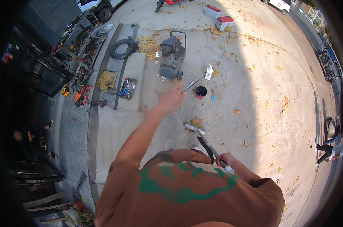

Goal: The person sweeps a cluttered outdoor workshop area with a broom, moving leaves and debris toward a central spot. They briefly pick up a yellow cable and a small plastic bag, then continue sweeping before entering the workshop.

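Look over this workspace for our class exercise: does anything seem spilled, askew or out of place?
Perhaps the small blue disc: it lies loose on the concrete beside the open can, fitted to nothing. I see no clear spill around the can.

Outdoor repair-shop forecourt [224, 151], tool-laden rack [79, 56], wheeled air compressor [170, 56], black inner tube [120, 56]

Concrete ground [228, 143] carries air compressor [171, 56] near its step-side edge; open tin [200, 97], white bottle [209, 73] farther out; scattered leaves [237, 111].
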The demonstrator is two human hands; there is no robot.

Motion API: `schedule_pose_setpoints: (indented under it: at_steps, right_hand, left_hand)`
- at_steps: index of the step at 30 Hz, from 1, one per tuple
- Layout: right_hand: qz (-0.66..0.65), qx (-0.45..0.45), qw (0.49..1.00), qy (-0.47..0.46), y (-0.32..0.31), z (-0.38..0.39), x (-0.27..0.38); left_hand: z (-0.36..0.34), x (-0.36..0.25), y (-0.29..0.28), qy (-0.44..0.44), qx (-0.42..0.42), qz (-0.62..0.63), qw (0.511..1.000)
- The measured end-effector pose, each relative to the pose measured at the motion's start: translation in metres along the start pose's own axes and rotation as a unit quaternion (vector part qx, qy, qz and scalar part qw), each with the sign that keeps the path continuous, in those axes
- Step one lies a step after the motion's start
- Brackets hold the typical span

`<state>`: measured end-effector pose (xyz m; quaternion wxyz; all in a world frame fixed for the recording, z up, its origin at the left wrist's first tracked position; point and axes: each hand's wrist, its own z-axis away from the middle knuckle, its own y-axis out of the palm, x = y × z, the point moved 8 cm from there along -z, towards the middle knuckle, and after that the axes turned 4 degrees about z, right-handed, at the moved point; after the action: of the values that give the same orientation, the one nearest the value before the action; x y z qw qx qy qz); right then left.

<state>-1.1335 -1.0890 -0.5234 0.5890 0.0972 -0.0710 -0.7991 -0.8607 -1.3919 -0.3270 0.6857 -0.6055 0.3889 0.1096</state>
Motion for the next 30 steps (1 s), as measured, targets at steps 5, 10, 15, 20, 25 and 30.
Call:
schedule_pose_setpoints:
  at_steps: [5,10,15,20,25,30]
  right_hand:
    - [0.115,-0.008,0.985,-0.124,-0.001,0.009,0.014]
    - [0.273,-0.055,0.944,-0.178,0.020,0.034,0.033]
    - [0.362,-0.058,0.914,-0.174,0.058,0.011,0.062]
    - [0.401,-0.056,0.900,-0.161,0.079,-0.007,0.070]
    - [0.421,-0.053,0.893,-0.153,0.092,-0.018,0.074]
    - [0.422,-0.057,0.894,-0.143,0.086,-0.026,0.071]
  left_hand:
    - [-0.002,-0.089,0.043,0.145,0.058,0.035,0.987]
    - [0.062,-0.007,0.060,-0.073,0.085,0.014,0.994]
    - [0.208,0.105,0.103,-0.314,0.041,0.014,0.948]
    - [0.400,0.197,0.152,-0.537,0.050,0.023,0.842]
    - [0.517,0.227,0.201,-0.559,0.035,0.009,0.828]
    - [0.527,0.239,0.269,-0.536,0.055,0.027,0.842]
